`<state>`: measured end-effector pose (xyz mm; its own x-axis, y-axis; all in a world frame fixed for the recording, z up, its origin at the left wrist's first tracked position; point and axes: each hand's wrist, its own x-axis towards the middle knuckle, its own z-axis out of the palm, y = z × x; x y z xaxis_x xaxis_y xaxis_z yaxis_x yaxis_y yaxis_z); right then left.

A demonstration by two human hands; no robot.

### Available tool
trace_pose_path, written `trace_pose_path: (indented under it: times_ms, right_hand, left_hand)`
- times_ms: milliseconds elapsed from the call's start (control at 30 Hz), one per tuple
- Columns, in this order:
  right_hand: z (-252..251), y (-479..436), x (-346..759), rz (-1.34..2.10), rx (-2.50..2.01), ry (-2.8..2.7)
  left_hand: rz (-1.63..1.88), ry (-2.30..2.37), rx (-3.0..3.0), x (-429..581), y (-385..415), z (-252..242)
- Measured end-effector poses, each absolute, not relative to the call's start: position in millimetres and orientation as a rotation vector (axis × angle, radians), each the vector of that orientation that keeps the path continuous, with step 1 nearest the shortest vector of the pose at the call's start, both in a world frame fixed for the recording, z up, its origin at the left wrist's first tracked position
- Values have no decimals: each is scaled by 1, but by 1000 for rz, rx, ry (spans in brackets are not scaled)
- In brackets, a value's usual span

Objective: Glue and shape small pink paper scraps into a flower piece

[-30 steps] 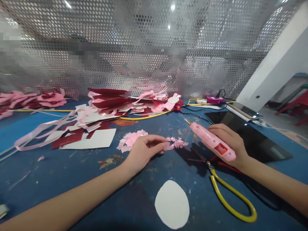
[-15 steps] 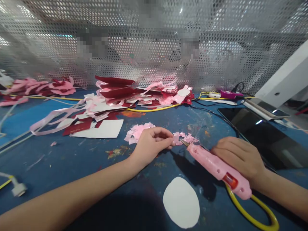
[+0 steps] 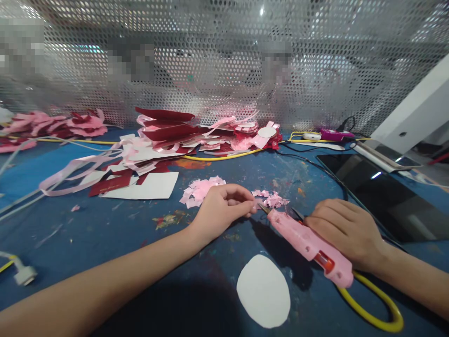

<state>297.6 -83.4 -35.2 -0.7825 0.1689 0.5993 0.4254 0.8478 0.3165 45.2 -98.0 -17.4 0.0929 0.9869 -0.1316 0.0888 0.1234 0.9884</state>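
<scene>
My left hand is closed in a pinch, with a small pink ribbon piece at its fingertips. My right hand grips a pink hot glue gun with a red switch and a yellow cord. The gun's metal nozzle points left and meets the ribbon piece or lies just beside it; I cannot tell which. Below the gun, a white paper oval lies flat. Loose pink ribbon pieces form one pile behind my left hand and a smaller pile past the nozzle.
Red and white paper scraps and ribbon strips are heaped at the back left. A dark tablet lies at the right, near black cables. A white plug rests at the left. Perforated metal mesh stands behind the blue table.
The glue gun has shifted slightly left, bringing its nozzle closer to my left fingertips. Less of the ribbon piece shows. My left hand has hardly moved.
</scene>
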Motion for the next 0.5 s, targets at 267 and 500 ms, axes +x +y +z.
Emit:
trace_pose_path:
  times_ms: [267, 500]
  right_hand:
    - [-37, -84, 298, -609, -445, -2452]
    - [-36, -84, 298, -608, -447, -2460]
  left_hand:
    - [1010, 1222, 1254, 43, -98, -22]
    - [998, 1226, 1279, 42, -98, -23]
